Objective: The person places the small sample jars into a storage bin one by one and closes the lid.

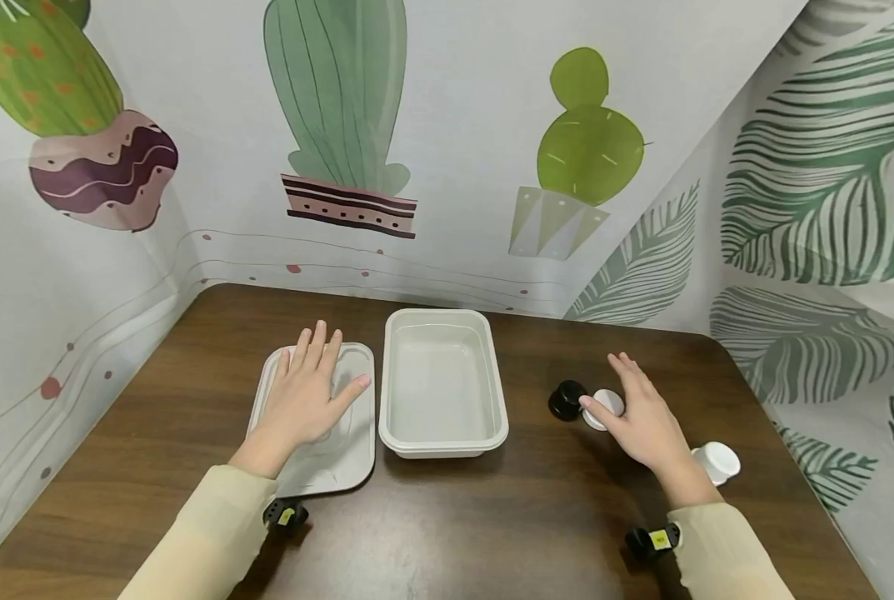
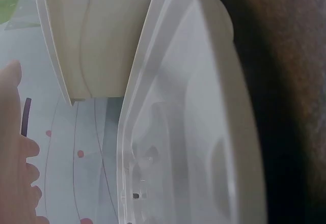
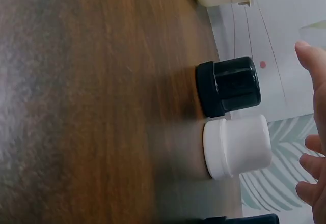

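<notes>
My left hand (image 1: pixel 306 400) is held with straight, spread fingers above a pale rectangular lid (image 1: pixel 342 467). In the left wrist view there is a gap between the fingers and the lid (image 2: pixel 173 71). Just right of the lid sits a pale rectangular container (image 1: pixel 442 383), its top uncovered. Over on the right, my right hand (image 1: pixel 641 417) hovers palm down beside a small white jar (image 1: pixel 602 412) and a small black jar (image 1: pixel 568 400). The right wrist view shows both the black jar (image 3: pixel 237 84) and the white jar (image 3: pixel 244 145) standing clear of the fingers.
Another white jar (image 1: pixel 719 462) stands near the right wrist, partly hidden by it. A dark object (image 3: pixel 249 219) is cut off at the bottom of the right wrist view. The brown table (image 1: pixel 447 542) meets a printed cloth (image 1: pixel 461 208) at its back edge.
</notes>
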A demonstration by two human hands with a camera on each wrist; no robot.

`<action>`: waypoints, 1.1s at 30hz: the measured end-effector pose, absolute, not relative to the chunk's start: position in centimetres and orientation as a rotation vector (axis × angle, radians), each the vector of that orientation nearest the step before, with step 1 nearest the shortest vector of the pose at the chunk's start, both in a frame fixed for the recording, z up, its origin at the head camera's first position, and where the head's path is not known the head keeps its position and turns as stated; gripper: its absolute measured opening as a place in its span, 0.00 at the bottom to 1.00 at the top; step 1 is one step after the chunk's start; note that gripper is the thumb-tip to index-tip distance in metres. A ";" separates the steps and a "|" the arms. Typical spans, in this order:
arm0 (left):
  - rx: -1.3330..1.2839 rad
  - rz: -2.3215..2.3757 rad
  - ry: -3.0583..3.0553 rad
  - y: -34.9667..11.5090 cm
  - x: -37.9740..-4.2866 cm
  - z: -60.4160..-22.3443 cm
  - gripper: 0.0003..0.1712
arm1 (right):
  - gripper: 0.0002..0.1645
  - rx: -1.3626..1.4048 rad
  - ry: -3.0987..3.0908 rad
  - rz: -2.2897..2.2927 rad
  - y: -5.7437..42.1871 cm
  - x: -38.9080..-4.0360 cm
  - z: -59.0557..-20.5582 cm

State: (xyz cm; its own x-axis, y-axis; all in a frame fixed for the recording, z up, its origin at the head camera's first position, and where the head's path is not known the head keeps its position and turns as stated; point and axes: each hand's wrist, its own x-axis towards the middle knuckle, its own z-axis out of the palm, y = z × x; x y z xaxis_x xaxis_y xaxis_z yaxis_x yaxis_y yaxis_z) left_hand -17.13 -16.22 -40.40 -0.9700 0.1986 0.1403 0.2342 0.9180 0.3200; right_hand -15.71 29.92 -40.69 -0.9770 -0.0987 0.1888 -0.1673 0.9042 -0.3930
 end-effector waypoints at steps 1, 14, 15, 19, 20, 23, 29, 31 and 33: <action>-0.336 -0.516 -2.973 -16.3 -17.1 -40.4 0.51 | 0.51 0.199 -2.893 0.633 29.9 -15.7 -40.6; -0.335 -0.530 -2.952 -16.4 -17.0 -40.4 0.50 | 0.35 0.175 -2.736 0.821 31.4 -15.6 -40.2; -0.335 -0.533 -2.953 -16.3 -17.0 -40.4 0.50 | 0.35 0.174 -2.737 0.820 31.4 -15.6 -40.2; -0.335 -0.539 -2.961 -16.1 -17.1 -40.5 0.49 | 0.36 0.167 -2.743 0.816 31.5 -15.6 -40.5; -0.332 -0.541 -2.964 -16.0 -17.1 -40.4 0.49 | 0.36 0.166 -2.747 0.816 31.5 -15.6 -40.5; -0.329 -0.561 -2.971 -15.9 -17.1 -40.4 0.50 | 0.36 0.165 -2.758 0.822 31.4 -15.6 -40.7; -0.327 -0.640 -2.968 -15.4 -17.2 -40.4 0.50 | 0.38 0.150 -2.768 0.817 31.2 -15.6 -41.1; -0.323 -0.678 -2.959 -15.2 -17.2 -40.5 0.51 | 0.39 0.141 -2.776 0.819 31.2 -15.6 -41.3; -0.319 -0.726 -2.943 -15.1 -17.2 -40.6 0.50 | 0.41 0.127 -2.788 0.824 31.2 -15.5 -41.5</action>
